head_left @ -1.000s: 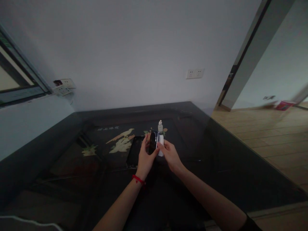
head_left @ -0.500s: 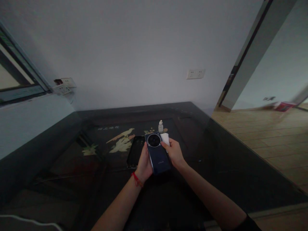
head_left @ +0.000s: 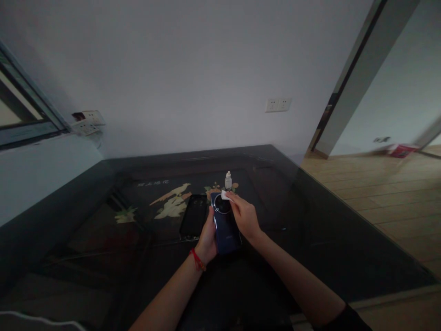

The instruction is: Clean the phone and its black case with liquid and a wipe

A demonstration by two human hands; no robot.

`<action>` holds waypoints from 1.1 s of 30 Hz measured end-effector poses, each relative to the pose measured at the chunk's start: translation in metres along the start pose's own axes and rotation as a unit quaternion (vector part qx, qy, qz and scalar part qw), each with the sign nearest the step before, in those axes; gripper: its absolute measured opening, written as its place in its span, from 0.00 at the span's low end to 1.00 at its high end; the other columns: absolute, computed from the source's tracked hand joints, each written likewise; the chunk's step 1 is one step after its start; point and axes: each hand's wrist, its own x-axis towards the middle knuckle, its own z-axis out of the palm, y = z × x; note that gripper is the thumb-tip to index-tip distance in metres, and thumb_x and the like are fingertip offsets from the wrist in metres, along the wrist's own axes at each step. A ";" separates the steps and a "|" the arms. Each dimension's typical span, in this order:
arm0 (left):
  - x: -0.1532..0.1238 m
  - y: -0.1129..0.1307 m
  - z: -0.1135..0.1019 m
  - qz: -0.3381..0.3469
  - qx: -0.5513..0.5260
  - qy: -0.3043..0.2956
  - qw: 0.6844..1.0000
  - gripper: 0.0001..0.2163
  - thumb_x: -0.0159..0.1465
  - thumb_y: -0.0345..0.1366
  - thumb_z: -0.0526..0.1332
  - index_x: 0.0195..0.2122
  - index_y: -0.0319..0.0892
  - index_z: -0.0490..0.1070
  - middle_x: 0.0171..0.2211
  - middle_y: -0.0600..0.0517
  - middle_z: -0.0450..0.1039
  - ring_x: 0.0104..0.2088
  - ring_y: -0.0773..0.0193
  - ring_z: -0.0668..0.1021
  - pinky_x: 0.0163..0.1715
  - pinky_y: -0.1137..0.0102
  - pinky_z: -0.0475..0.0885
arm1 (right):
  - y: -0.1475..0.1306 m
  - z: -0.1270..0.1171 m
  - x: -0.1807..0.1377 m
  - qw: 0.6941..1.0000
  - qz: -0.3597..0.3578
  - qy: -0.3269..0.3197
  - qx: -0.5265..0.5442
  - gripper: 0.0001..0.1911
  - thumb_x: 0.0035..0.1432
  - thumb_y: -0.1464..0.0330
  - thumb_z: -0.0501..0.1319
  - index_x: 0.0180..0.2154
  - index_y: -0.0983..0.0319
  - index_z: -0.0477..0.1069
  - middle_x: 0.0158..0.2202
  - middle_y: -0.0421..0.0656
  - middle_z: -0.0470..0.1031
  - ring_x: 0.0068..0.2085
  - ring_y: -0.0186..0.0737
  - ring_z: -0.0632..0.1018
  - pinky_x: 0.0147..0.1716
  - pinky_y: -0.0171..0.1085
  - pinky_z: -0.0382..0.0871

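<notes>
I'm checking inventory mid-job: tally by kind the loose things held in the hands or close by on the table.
Phone: 1, in the left hand
White cloth or tissue: 1, in the right hand
Black phone case: 1
Small bottle: 1
Total: 4

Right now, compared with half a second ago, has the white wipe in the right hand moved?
Yes, left. Judged against the standing bottle, the white wipe went from below and right of it to below and slightly left, over the round camera.
</notes>
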 end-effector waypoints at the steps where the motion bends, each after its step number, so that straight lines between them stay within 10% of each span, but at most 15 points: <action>1: 0.000 -0.001 0.000 -0.007 0.001 -0.007 1.000 0.26 0.64 0.52 0.48 0.56 0.39 0.64 0.42 0.44 0.77 0.43 0.53 0.78 0.46 0.61 0.70 | -0.001 0.000 0.000 1.000 -0.009 0.003 -0.004 0.20 0.62 0.73 0.48 0.51 0.58 0.70 0.51 0.44 0.73 0.55 0.41 0.71 0.58 0.47 0.61; 24: 0.013 0.055 -0.037 0.109 -0.100 -0.052 0.988 0.33 0.64 0.57 0.39 0.57 0.36 0.63 0.39 0.42 0.77 0.45 0.53 0.77 0.55 0.54 0.61 | -0.038 0.006 -0.022 0.934 -0.289 -0.208 -0.019 0.20 0.59 0.73 0.51 0.53 0.62 0.67 0.55 0.46 0.70 0.59 0.38 0.66 0.62 0.49 0.51; 33: 0.010 0.048 -0.023 0.086 -0.062 -0.049 0.993 0.29 0.66 0.51 0.41 0.57 0.33 0.62 0.45 0.41 0.75 0.46 0.54 0.77 0.52 0.58 0.65 | -0.008 0.004 -0.006 0.981 -0.144 -0.124 -0.045 0.20 0.63 0.72 0.48 0.55 0.60 0.66 0.56 0.46 0.68 0.59 0.40 0.65 0.61 0.50 0.55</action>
